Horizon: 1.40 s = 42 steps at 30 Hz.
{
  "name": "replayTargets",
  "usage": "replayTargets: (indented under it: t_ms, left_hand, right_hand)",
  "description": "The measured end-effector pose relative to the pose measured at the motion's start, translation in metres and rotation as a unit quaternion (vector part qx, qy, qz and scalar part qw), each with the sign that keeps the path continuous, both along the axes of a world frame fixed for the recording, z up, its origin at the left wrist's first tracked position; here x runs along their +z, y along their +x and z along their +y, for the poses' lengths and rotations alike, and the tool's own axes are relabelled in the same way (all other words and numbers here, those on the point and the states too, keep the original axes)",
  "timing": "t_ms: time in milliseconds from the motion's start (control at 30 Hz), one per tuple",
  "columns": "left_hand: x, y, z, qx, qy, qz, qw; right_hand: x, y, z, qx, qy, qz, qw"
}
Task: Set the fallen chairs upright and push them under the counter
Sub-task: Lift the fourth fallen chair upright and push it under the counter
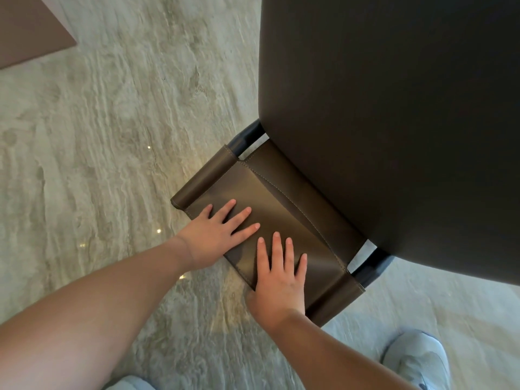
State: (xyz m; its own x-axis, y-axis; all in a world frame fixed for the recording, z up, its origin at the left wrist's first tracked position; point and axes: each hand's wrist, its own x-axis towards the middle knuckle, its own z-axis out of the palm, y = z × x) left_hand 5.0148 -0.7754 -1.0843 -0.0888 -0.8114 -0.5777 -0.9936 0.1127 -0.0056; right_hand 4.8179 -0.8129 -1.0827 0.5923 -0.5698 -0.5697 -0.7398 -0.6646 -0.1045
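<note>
A brown leather chair (284,198) stands upright below me, its backrest facing up at the camera and its seat tucked beneath the dark counter top (394,122). Dark metal frame tubes (244,137) show at both ends of the backrest. My left hand (216,235) lies flat on the left part of the backrest with straight, spread fingers. On the right part rests my right hand (278,277), also flat, its thumb hooked under the near edge. Neither hand curls round anything.
Pale marbled floor (112,136) stretches to the left and front. A brown panel corner (31,32) sits at the top left. My grey shoes (419,358) stand near the bottom edge, one to the right of the chair.
</note>
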Motion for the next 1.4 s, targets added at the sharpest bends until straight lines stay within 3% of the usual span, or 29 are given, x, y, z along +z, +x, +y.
replayTargets:
  t_ms: [300,533,633,733,867,1133,1400]
  left_hand:
    - [0.074,-0.010,-0.004,0.018,0.008,-0.014,1.000]
    - [0.208,-0.013,-0.033,-0.017,-0.016,-0.028,0.999]
    - [0.271,-0.016,-0.051,-0.073,-0.074,-0.021,0.994]
    - [0.331,-0.015,-0.071,-0.129,-0.147,-0.016,0.981]
    - [0.402,-0.020,-0.103,-0.143,-0.141,-0.048,0.979]
    - [0.519,-0.040,-0.189,-0.158,-0.278,-0.016,0.947]
    - [0.626,-0.059,-0.292,-0.118,-0.327,-0.017,0.938]
  right_hand:
    - [0.080,-0.005,-0.013,0.013,0.041,-0.007,0.999]
    - [0.212,-0.010,-0.050,0.017,0.085,-0.010,0.996]
    - [0.274,-0.015,-0.069,0.009,0.098,-0.031,0.995]
    - [0.333,-0.022,-0.093,0.032,0.087,-0.072,0.993]
    - [0.404,-0.035,-0.127,0.034,0.060,-0.110,0.992]
    - [0.524,-0.074,-0.209,0.045,-0.073,-0.219,0.972]
    - [0.630,-0.103,-0.309,0.029,-0.145,-0.225,0.963]
